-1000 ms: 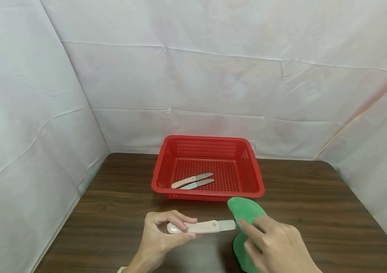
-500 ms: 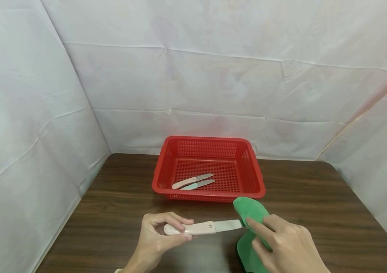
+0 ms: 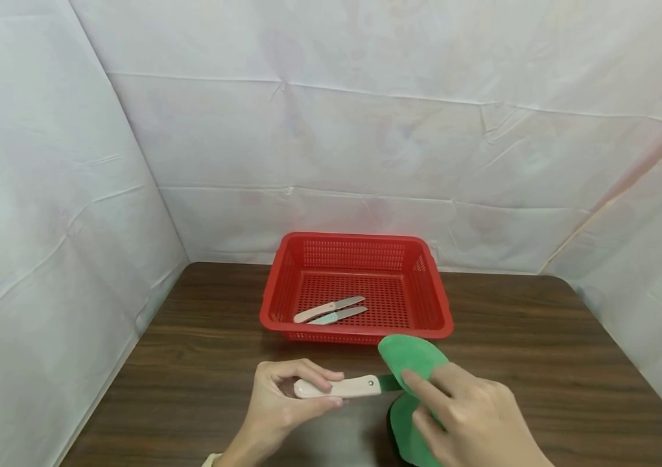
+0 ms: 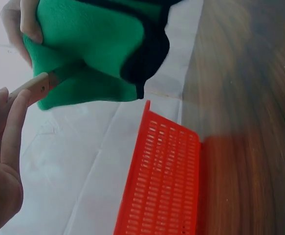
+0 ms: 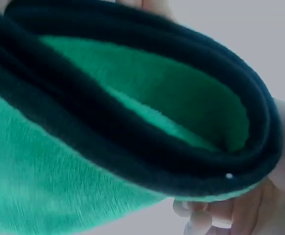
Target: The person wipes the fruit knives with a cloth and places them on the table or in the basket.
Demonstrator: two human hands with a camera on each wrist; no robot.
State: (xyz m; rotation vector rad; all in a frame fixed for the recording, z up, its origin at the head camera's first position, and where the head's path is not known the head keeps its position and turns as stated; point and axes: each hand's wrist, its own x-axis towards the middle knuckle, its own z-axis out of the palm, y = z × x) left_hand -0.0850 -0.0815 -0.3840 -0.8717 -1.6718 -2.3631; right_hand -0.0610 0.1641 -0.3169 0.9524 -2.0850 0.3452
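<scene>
My left hand (image 3: 286,395) holds a knife by its pale pink handle (image 3: 356,387), thumb below and fingers above. The knife lies level, its blade pointing right. A green cloth (image 3: 409,353) with a dark border is folded over the blade, and only a short green-tinted stretch of blade shows by the handle. My right hand (image 3: 476,408) pinches the cloth around the blade from the right. In the left wrist view the blade runs into the fold of the green cloth (image 4: 91,36). The cloth's dark edge (image 5: 147,166) loops across the right wrist view, hiding the knife.
A red plastic basket (image 3: 354,333) stands on the dark wooden table (image 3: 208,337) just beyond the hands. Inside it lie a pink-handled knife (image 3: 314,312) and a light-blue-handled knife (image 3: 326,319). White sheeting (image 3: 331,143) hangs behind and along both sides.
The right hand and cloth first slid right along the blade, baring more of it, then came back left to cover most of it. The left hand moved slightly left, then back right.
</scene>
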